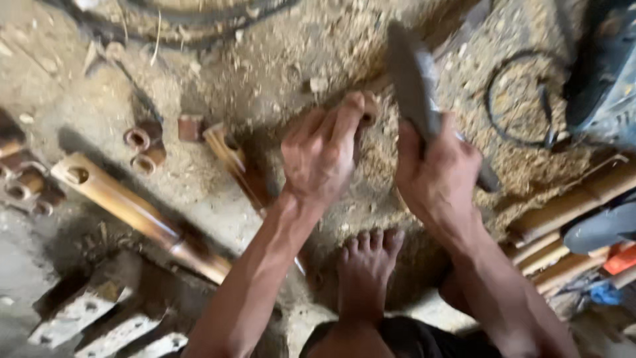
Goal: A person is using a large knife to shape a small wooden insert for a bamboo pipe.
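Bamboo piece [366, 114] in left hand [319, 156]

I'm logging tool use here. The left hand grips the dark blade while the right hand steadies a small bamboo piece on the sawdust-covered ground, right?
Sides are swapped. In the head view the right hand grips the dark blade, and the left hand steadies the small bamboo piece on the sawdust-covered ground.

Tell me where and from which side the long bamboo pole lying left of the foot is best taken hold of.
Probably at the bare middle of the bamboo pole, coming down from above. It lies flat on the sawdust-covered ground, slanting from upper left to lower right. Its upper-left end has a hole and its lower-right end runs near the left forearm. Both hands are busy: the left hand holds a small bamboo piece, the right hand a dark blade.
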